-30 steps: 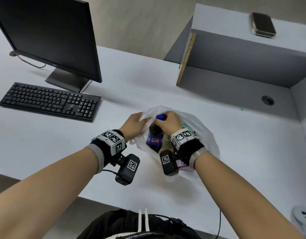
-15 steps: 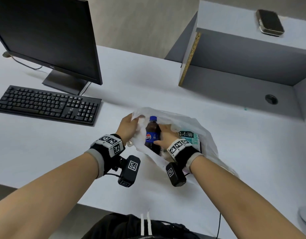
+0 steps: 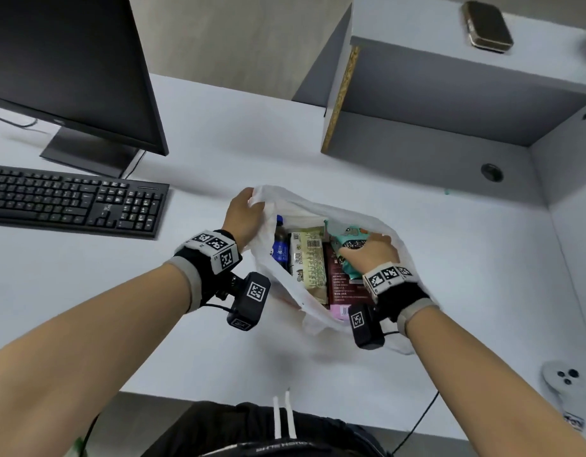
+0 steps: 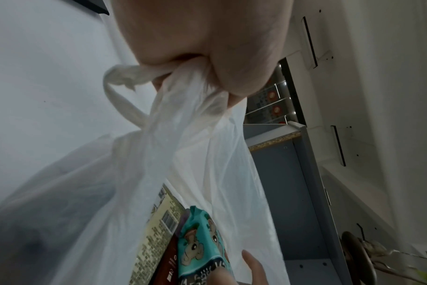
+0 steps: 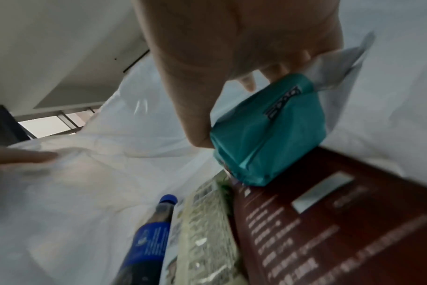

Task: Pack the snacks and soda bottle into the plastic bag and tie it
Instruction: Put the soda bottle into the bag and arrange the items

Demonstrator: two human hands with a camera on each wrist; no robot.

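A thin white plastic bag (image 3: 321, 318) lies open on the white desk. Inside it the soda bottle (image 3: 280, 250) with its blue cap (image 5: 168, 199) lies at the left, beside a cream snack pack (image 3: 309, 258) and a dark red box (image 3: 342, 285). My left hand (image 3: 243, 214) grips the bag's left handle (image 4: 124, 77) and holds it up. Reaching into the bag, my right hand (image 3: 367, 253) grips a teal snack packet (image 5: 266, 131) above the red box (image 5: 329, 221).
A black keyboard (image 3: 70, 199) and monitor (image 3: 70, 67) stand at the left. A grey shelf unit (image 3: 433, 120) with a dark case (image 3: 488, 26) on top is at the back right. A white controller (image 3: 563, 384) lies near the desk's front right edge.
My right hand let go of the soda bottle, which now lies in the bag, and moved right onto the teal packet. My left hand lifted the handle, so the bag gapes wider.
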